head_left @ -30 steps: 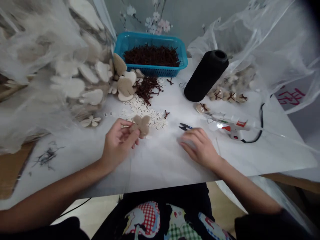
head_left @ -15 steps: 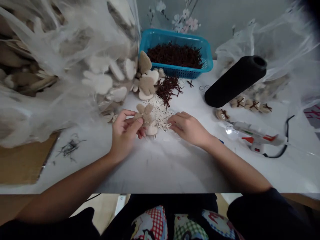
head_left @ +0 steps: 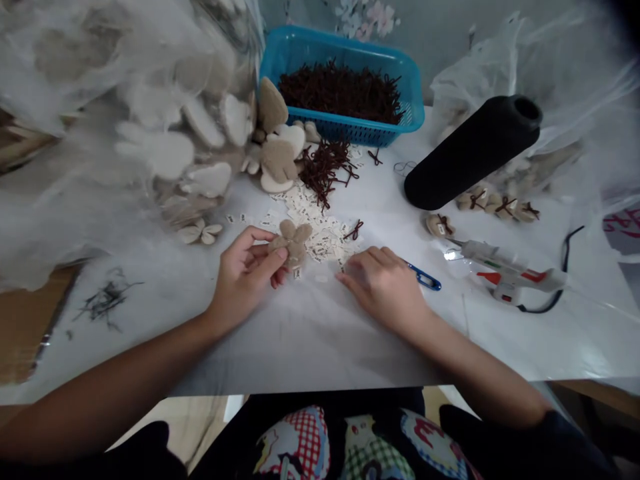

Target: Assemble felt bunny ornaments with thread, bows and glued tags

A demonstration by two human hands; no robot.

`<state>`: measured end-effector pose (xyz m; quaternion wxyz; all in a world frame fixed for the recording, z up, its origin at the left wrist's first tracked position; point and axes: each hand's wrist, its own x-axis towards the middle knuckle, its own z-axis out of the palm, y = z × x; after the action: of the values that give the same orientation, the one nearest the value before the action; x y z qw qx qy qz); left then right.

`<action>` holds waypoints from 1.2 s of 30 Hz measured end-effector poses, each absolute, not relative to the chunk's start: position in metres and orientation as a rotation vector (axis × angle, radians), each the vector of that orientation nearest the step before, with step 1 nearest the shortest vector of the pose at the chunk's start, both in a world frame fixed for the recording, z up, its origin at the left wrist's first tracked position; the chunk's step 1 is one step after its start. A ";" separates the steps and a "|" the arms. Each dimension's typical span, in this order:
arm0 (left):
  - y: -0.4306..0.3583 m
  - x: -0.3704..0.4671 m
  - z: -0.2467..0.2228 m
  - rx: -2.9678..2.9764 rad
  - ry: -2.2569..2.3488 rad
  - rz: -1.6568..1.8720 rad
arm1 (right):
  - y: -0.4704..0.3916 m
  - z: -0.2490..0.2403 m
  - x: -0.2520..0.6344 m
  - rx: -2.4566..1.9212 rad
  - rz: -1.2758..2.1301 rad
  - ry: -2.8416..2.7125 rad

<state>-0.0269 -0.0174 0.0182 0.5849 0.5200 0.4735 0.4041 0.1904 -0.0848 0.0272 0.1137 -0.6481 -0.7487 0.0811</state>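
Observation:
My left hand (head_left: 250, 268) pinches a beige felt shape (head_left: 293, 241) with rounded, petal-like lobes between thumb and fingers, just above the table. Beyond and beside it spreads a pile of small printed cloth labels (head_left: 320, 233). Over the right edge of these labels is my right hand (head_left: 383, 283), its thumb and fingertips drawn together; a tiny pale piece shows at the tips, too small to be sure it is held. A dark brown cord bow (head_left: 355, 230) lies beyond its fingers. Blue-handled thread snips (head_left: 425, 277) rest at its right.
A blue basket (head_left: 345, 127) of brown bows stands at the back, with a loose heap of bows (head_left: 327, 167) before it. Plastic bags of felt shapes (head_left: 160, 147) crowd the left. At right are a black cone (head_left: 470, 157), a glue gun (head_left: 510, 267) and bow-trimmed pieces (head_left: 503, 205).
My right hand has shifted toward me and right, and the brown bow and snips now show clearly. The pale rounded piece beside my left hand no longer shows. The camera view has moved slightly.

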 end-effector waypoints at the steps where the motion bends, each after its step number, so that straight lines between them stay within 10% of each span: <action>1: -0.019 -0.026 0.019 1.215 1.106 0.915 | -0.088 0.025 0.186 -1.936 0.206 -2.214; 36: -0.034 -0.022 0.012 1.402 1.137 0.415 | -0.094 0.015 0.164 -1.470 0.701 -1.927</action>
<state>-0.0220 -0.0336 0.0125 0.6010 0.6048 0.4908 0.1791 0.1645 -0.0937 0.0147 0.3044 -0.5551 -0.7274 0.2645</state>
